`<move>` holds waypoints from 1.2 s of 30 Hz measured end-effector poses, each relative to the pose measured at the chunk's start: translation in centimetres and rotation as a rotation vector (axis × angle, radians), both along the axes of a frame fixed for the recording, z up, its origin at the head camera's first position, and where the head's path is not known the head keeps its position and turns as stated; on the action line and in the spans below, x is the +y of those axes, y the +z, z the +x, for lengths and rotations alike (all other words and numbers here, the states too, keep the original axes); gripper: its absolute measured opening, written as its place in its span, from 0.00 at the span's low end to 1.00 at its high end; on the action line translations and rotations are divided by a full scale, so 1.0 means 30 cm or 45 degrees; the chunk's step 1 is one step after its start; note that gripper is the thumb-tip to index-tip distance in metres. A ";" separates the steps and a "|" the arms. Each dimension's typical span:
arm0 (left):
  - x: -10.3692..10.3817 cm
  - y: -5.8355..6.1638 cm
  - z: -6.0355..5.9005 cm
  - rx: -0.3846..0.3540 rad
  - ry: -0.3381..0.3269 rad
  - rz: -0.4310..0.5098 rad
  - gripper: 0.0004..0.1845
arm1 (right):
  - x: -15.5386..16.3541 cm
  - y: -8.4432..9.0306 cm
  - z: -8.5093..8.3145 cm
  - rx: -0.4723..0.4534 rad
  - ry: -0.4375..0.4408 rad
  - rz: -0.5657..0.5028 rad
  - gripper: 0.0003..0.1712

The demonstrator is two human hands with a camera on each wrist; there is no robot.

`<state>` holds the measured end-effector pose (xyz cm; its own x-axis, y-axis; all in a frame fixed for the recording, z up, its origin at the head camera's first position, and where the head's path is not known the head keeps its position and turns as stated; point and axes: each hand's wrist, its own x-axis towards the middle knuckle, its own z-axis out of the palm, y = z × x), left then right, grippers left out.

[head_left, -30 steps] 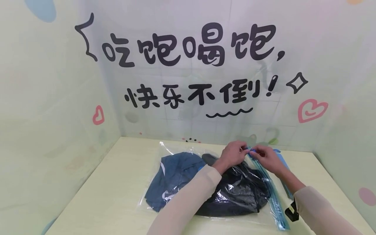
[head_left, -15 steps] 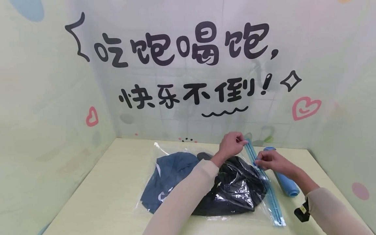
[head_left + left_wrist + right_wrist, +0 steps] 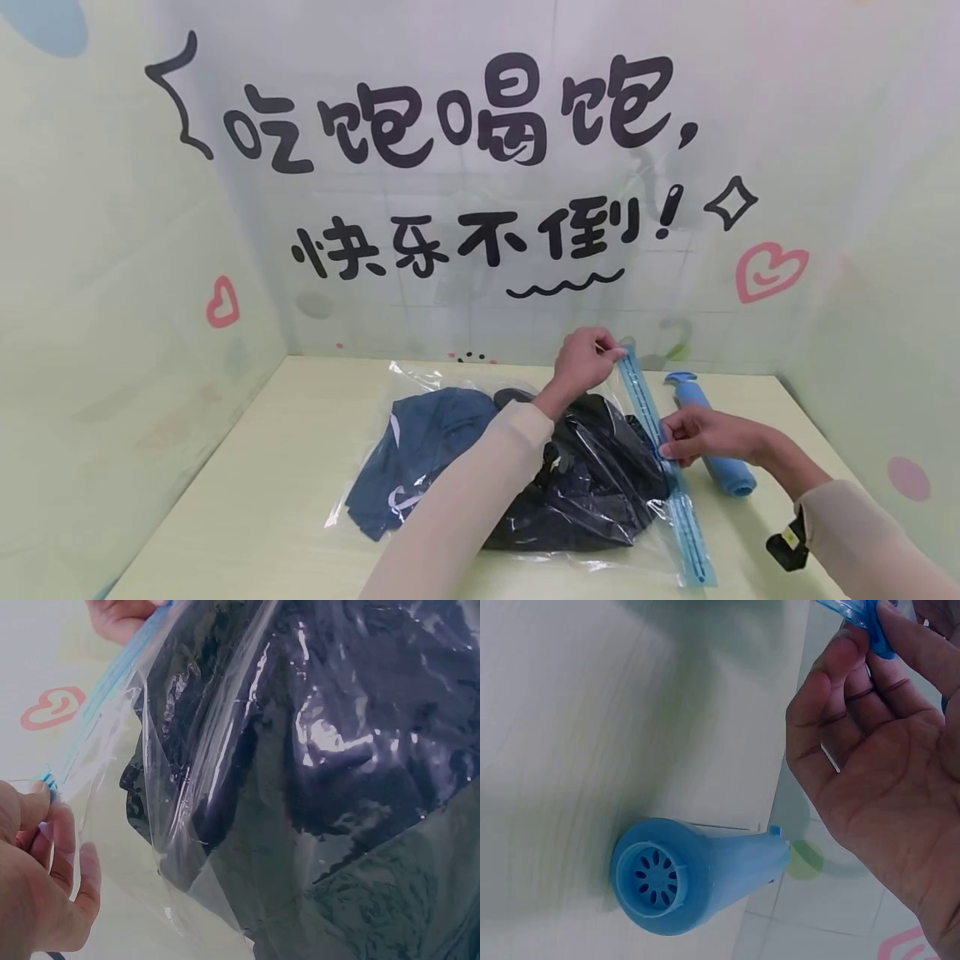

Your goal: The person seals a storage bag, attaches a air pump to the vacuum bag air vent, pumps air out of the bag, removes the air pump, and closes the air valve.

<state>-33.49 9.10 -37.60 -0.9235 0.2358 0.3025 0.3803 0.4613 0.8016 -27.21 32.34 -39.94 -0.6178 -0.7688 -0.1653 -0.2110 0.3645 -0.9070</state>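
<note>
A clear zip bag (image 3: 660, 558) lies flat on the table, with a dark blue garment (image 3: 438, 433) and a black garment (image 3: 592, 500) inside. Along its right side runs a light blue zip strip (image 3: 639, 387). My left hand (image 3: 585, 362) pinches the strip's far end between thumb and fingertips, lifting that corner. Around the middle of the strip, my right hand (image 3: 712, 437) pinches a small blue slider (image 3: 879, 634) between thumb and index finger. In the left wrist view, the plastic (image 3: 172, 847) is creased over the dark cloth.
To the right of the bag lies a blue hand pump (image 3: 729, 475), partly behind my right hand; its slotted round end (image 3: 658, 876) faces the right wrist camera. Printed fabric walls (image 3: 480, 325) stand at the back and both sides of the table (image 3: 247, 483).
My right hand has slid with the slider along the strip from the far corner toward me. My left hand keeps its pinch at the far end. The pump has come into fuller view.
</note>
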 end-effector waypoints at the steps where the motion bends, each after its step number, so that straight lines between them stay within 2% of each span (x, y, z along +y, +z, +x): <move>1: -0.001 0.001 0.000 0.004 -0.001 -0.002 0.10 | 0.002 -0.001 0.003 -0.015 0.013 -0.008 0.14; 13: -0.003 0.012 0.005 0.004 -0.029 0.034 0.10 | 0.003 -0.013 0.027 -0.185 0.136 0.006 0.15; 22: 0.010 0.001 0.007 -0.007 -0.041 0.062 0.11 | -0.013 -0.008 0.038 -0.232 0.150 0.008 0.16; 30: 0.022 -0.010 0.009 -0.001 -0.056 0.095 0.11 | -0.015 -0.028 0.046 -0.287 0.174 -0.042 0.14; 36: 0.029 -0.015 0.012 -0.004 -0.064 0.122 0.11 | -0.017 -0.041 0.049 -0.283 0.204 -0.086 0.13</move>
<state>-33.11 9.97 -38.06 -0.9122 0.2520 0.3230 0.3985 0.3628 0.8424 -25.73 31.83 -41.16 -0.4416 -0.8677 -0.2281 -0.0545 0.2797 -0.9585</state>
